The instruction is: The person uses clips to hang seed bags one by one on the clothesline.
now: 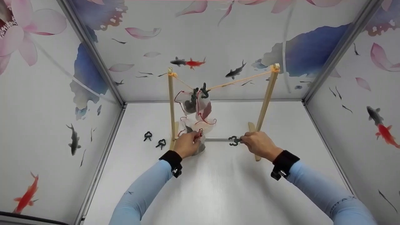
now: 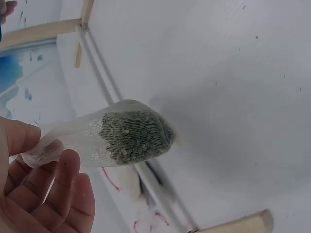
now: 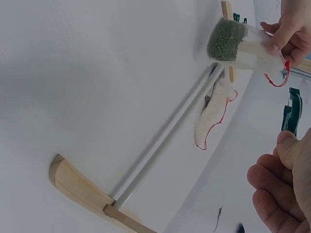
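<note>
My left hand [image 1: 186,144] pinches the gathered top of a small white mesh drawstring bag [image 2: 133,136] filled with green granules. The bag's filled end hangs away from the fingers, and its red cord shows beside the hand in the right wrist view. To the right, my right hand [image 1: 261,144] holds a dark green clip [image 3: 291,111] between thumb and fingers, the clip's jaws pointing toward the bag. Above and beyond the hands, similar mesh bags [image 1: 190,106] with red cords hang from an orange string [image 1: 240,82], held by dark clips [image 1: 204,90].
The string runs between two wooden posts [image 1: 171,103], sagging where the bags hang. A grey rod [image 1: 215,139] joins the posts low down, and wooden feet [image 3: 77,182] stand on the white table. Two loose dark clips [image 1: 147,136] lie left of the frame. Printed panels surround the table.
</note>
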Demonstrator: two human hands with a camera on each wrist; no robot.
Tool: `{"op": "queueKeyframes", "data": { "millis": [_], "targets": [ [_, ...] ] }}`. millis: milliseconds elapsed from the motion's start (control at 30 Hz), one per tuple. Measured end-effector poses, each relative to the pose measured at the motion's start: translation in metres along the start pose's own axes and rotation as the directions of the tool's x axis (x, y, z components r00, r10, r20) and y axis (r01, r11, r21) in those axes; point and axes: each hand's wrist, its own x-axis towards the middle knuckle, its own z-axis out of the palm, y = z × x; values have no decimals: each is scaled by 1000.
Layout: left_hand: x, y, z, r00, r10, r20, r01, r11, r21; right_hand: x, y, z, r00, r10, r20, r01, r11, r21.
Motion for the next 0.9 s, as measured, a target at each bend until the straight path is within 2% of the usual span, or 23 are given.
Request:
{"op": "queueKeyframes", "data": {
  "millis": [133, 233, 400, 500, 600, 733, 800, 900],
  "targets": [
    [-11, 10, -26, 999, 43, 13, -43, 998, 41, 8, -5, -10, 998, -41, -37, 40, 999, -31],
    [-17, 17, -48, 996, 94, -5, -94, 994, 57, 16, -10, -21, 993, -88, -77, 83, 994, -70],
    [-23, 28, -88, 981, 171, -95, -162, 982, 98, 33, -17, -47, 974, -177, -143, 162, 980, -115],
    [-26, 32, -113, 965, 206, -161, -186, 974, 129, 44, -24, -65, 955, -236, -177, 210, 965, -154],
    [-27, 32, -136, 937, 253, -241, -218, 962, 163, 56, -32, -83, 938, -287, -196, 249, 948, -200],
    [-25, 31, -164, 874, 315, -371, -256, 946, 202, 78, -43, -111, 919, -336, -206, 285, 928, -240],
    [-21, 34, -176, 848, 317, -425, -255, 947, 197, 94, -49, -128, 916, -343, -206, 292, 926, -240],
    [-14, 42, -189, 828, 299, -474, -241, 954, 180, 121, -58, -155, 930, -322, -179, 283, 936, -211]
  ]
}}
